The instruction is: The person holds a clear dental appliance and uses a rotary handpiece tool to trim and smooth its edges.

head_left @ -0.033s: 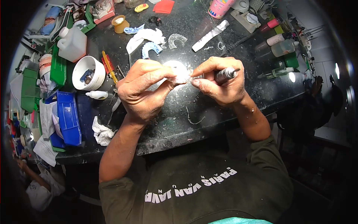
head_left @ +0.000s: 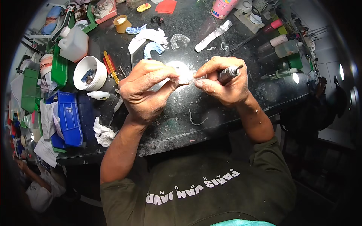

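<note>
Pinches a glare-washed piece [head_left: 185,78] in the left hand [head_left: 145,88], grips a tool [head_left: 227,75] in the right hand [head_left: 225,90], above the bench [head_left: 169,126].

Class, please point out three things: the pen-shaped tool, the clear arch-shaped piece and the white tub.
Pen-shaped tool [head_left: 228,75]: head view, on its dark body.
Clear arch-shaped piece [head_left: 180,37]: head view, on its curve.
White tub [head_left: 100,80]: head view, on its outer wall.

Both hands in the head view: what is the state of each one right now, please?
Left hand: closed in a pinch; too bright there to tell what it holds.
Right hand: closed, holding a dark cylindrical handpiece.
</note>
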Demonstrator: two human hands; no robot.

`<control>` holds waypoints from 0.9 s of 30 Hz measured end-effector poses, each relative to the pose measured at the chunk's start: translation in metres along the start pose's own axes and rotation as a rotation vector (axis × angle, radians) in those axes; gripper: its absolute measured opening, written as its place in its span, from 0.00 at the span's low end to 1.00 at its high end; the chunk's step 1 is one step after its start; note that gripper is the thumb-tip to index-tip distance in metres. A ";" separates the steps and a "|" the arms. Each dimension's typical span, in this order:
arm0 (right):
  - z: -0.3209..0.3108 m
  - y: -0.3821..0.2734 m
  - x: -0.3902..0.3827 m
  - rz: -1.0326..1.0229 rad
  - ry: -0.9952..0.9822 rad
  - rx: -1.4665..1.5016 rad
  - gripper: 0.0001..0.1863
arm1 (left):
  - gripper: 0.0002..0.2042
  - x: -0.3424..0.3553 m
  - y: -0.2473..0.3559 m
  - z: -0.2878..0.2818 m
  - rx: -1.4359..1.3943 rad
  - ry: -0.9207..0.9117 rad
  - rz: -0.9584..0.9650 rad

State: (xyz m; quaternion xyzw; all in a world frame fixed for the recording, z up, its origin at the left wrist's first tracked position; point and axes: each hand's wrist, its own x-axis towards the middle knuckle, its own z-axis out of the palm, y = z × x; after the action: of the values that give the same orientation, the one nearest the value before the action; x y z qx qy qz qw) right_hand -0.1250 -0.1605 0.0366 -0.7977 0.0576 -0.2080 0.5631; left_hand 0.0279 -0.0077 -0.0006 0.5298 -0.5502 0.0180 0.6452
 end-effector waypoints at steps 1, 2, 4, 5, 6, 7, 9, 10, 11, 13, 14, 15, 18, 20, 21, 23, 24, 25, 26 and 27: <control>-0.001 0.001 0.002 0.024 -0.008 0.092 0.04 | 0.11 0.000 0.002 0.001 -0.072 -0.003 -0.069; -0.001 0.001 0.003 0.048 -0.018 0.185 0.03 | 0.11 0.001 0.004 0.001 -0.144 -0.004 -0.139; -0.006 -0.002 0.005 0.124 -0.019 0.287 0.04 | 0.10 0.000 0.010 0.002 -0.162 -0.024 -0.193; -0.008 0.001 0.004 0.140 0.011 0.371 0.04 | 0.10 0.000 0.015 0.005 -0.248 -0.001 -0.347; -0.011 0.005 0.003 0.156 0.040 0.456 0.04 | 0.09 0.000 0.017 0.007 -0.335 0.022 -0.501; -0.014 0.006 0.003 0.157 0.055 0.427 0.04 | 0.09 -0.002 0.014 0.007 -0.334 0.042 -0.518; -0.013 0.004 0.005 0.133 0.120 0.416 0.04 | 0.09 -0.002 0.015 0.007 -0.340 0.065 -0.535; -0.013 0.004 0.006 0.128 0.138 0.427 0.04 | 0.09 -0.002 0.015 0.006 -0.350 0.079 -0.551; -0.013 0.005 0.006 0.129 0.133 0.428 0.04 | 0.09 -0.001 0.014 0.005 -0.362 0.080 -0.532; -0.011 0.008 0.005 0.110 0.143 0.364 0.04 | 0.09 -0.001 0.014 0.004 -0.376 0.098 -0.527; -0.011 0.009 0.005 0.113 0.139 0.364 0.04 | 0.09 -0.002 0.014 0.004 -0.393 0.111 -0.521; -0.010 0.009 0.004 0.097 0.133 0.334 0.04 | 0.09 -0.002 0.013 0.004 -0.393 0.115 -0.523; -0.009 0.009 0.004 0.063 0.108 0.219 0.04 | 0.09 -0.002 0.014 0.002 -0.402 0.121 -0.539; -0.011 0.010 0.006 0.028 -0.009 0.404 0.05 | 0.08 -0.003 0.012 0.002 -0.397 0.107 -0.558; -0.008 0.010 0.003 0.058 -0.004 0.378 0.06 | 0.08 -0.002 0.012 0.003 -0.398 0.112 -0.559; -0.003 0.012 0.002 0.047 0.013 0.270 0.05 | 0.09 -0.001 0.011 0.005 -0.411 0.154 -0.510; -0.001 0.012 0.002 0.032 0.034 0.163 0.05 | 0.09 -0.002 0.011 0.005 -0.412 0.158 -0.511; 0.002 0.011 0.002 0.001 0.043 0.112 0.05 | 0.09 -0.003 0.011 0.004 -0.402 0.151 -0.494; 0.002 0.010 0.002 0.002 0.040 0.110 0.05 | 0.08 -0.003 0.010 0.004 -0.392 0.144 -0.477; 0.002 0.010 0.001 -0.018 0.031 0.107 0.05 | 0.08 -0.004 0.011 0.004 -0.394 0.147 -0.476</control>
State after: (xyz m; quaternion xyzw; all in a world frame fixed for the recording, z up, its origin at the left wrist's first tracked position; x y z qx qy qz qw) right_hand -0.1218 -0.1623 0.0266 -0.7636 0.0479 -0.2285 0.6020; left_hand 0.0167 -0.0037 0.0037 0.5059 -0.3555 -0.2023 0.7595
